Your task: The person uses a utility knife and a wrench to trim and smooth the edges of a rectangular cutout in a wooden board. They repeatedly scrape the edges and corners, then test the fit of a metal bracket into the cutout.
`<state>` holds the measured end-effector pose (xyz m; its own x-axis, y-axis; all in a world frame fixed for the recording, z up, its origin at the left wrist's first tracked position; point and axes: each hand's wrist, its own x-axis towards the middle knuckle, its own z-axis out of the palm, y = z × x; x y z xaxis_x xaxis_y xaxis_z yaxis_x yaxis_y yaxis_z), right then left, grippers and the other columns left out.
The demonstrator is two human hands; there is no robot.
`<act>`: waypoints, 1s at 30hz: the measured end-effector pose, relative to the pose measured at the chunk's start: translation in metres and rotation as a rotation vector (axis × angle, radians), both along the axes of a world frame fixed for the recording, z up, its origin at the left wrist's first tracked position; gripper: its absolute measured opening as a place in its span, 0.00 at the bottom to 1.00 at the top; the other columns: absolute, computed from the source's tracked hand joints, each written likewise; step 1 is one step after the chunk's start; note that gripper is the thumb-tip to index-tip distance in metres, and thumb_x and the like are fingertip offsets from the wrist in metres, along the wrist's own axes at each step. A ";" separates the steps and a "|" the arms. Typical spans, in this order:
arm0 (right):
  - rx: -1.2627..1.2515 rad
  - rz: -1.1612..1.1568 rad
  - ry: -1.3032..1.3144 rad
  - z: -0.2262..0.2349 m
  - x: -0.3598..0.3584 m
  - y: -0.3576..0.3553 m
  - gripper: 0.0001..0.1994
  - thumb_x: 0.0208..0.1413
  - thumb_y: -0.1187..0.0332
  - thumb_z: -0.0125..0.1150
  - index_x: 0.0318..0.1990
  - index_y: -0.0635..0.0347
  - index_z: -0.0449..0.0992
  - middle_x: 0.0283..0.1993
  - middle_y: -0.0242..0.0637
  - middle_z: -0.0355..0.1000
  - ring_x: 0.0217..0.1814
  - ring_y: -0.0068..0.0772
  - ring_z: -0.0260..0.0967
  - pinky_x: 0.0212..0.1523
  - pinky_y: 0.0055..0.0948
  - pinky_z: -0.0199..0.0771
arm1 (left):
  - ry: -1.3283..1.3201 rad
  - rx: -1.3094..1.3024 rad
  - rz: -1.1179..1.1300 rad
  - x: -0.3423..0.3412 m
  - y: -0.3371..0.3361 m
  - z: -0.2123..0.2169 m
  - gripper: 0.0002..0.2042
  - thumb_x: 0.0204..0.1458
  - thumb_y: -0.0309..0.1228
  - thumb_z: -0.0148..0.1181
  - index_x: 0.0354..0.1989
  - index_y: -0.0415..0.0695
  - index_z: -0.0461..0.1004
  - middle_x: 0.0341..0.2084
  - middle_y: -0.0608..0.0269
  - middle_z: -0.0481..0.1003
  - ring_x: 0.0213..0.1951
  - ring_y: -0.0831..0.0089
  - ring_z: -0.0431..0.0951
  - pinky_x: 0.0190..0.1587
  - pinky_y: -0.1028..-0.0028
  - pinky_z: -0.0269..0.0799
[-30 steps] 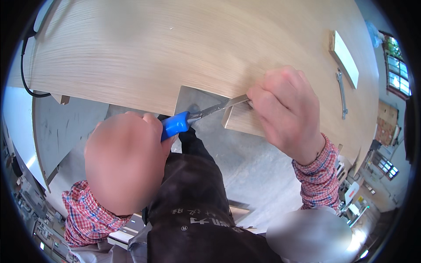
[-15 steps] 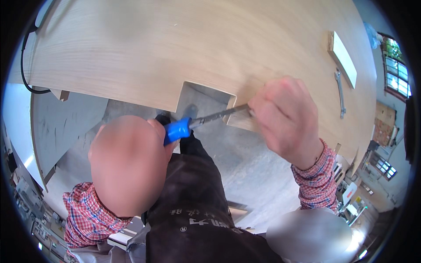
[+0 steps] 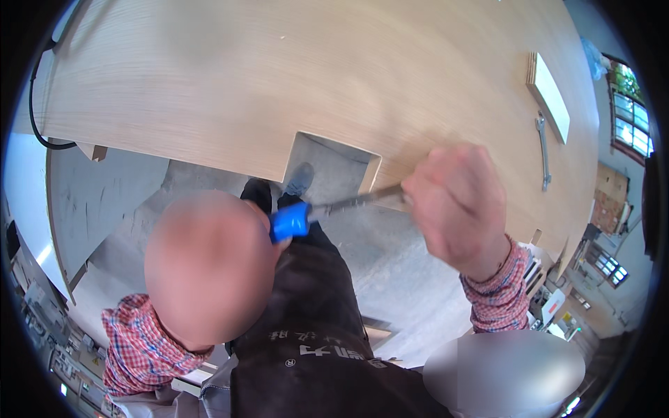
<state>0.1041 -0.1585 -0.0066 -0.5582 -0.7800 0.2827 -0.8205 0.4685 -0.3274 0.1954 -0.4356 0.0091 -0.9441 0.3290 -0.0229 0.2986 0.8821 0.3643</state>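
Since before, right hand (image 3: 456,202) lifted off the notch; both hands' fingers clamp the file (image 3: 334,207). Filing mid-stroke; next needs blade reseated on panel (image 3: 279,76) edge.

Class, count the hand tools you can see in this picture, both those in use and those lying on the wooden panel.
2. A blue-handled file is held between the left hand and right hand at the panel's notch; a metal wrench lies far right on the wooden panel. Others may be hidden.

Probably a woodworking shop: a large notched wood panel (image 3: 279,76), concrete floor (image 3: 411,292), a metal handle (image 3: 543,150).
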 end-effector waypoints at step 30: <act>0.021 -0.039 0.021 -0.003 -0.003 -0.005 0.10 0.40 0.72 0.63 0.34 0.57 0.77 0.35 0.31 0.69 0.39 0.35 0.68 0.39 0.36 0.67 | 0.008 -0.042 -0.006 -0.002 0.003 0.001 0.13 0.51 0.33 0.68 0.31 0.42 0.68 0.21 0.59 0.66 0.23 0.57 0.70 0.30 0.62 0.63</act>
<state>0.1010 -0.1635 -0.0099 -0.5825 -0.7637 0.2782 -0.8080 0.5068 -0.3005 0.1937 -0.4324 0.0102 -0.9424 0.3334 -0.0288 0.3066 0.8947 0.3248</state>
